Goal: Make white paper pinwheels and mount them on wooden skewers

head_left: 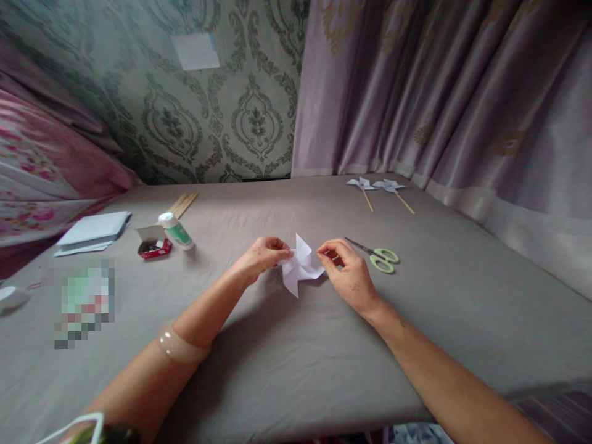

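Note:
A white folded paper pinwheel [300, 266] sits just above the grey cloth-covered table [296, 370], held between both hands. My left hand [263, 256] pinches its left side with closed fingers. On the opposite side, my right hand [348, 271] has its fingertips pressed together against the pinwheel's right edge. Whether the right fingers also hold something small, I cannot make out.
Green-handled scissors [379, 256] lie just right of my right hand. Two finished pinwheels on sticks [382, 188] rest at the back right. A glue stick [178, 231], a small red box [154, 245], wooden sticks [184, 202] and a paper stack [95, 231] lie at the left.

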`<action>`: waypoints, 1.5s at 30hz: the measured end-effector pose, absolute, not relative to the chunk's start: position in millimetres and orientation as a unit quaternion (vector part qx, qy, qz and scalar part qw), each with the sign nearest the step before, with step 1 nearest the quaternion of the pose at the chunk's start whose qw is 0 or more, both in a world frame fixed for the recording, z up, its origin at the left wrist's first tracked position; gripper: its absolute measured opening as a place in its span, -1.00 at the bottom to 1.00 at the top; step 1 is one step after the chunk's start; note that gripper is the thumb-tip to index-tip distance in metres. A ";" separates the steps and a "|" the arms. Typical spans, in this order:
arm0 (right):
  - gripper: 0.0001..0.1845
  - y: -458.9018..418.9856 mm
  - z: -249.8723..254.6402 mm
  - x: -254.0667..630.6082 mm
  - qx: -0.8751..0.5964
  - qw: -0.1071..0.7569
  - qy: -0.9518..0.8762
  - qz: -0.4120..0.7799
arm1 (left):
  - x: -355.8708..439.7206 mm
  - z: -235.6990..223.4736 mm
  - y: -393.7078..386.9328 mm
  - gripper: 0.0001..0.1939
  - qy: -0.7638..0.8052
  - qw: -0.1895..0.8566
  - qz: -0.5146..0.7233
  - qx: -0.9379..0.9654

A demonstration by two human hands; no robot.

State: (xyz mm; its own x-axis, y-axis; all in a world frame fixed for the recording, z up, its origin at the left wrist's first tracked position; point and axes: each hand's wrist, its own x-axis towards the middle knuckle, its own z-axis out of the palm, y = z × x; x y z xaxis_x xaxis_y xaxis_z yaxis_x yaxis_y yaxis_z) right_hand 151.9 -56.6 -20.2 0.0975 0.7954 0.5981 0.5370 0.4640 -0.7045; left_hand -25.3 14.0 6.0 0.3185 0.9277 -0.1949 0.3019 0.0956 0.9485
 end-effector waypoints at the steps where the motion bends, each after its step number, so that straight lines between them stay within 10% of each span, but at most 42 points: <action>1: -0.92 -57.3 -18.8 152.3 -0.501 0.547 -0.661 0.115 | -23.3 9.5 12.2 -0.81 0.511 0.552 0.304 0.585; 45: -0.95 -73.9 -3.8 151.3 -0.531 0.501 -0.679 -0.083 | 2.7 31.3 -27.4 -0.73 0.395 0.662 0.451 0.450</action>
State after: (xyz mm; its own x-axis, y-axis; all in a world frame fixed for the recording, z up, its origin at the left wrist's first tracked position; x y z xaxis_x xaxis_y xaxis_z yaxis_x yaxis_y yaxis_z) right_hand 151.3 -73.9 -3.8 0.0651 0.6373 0.7679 0.8039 0.4224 -0.4187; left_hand 2.7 -27.4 31.3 0.2804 0.9527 -0.1171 -0.2408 0.1879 0.9522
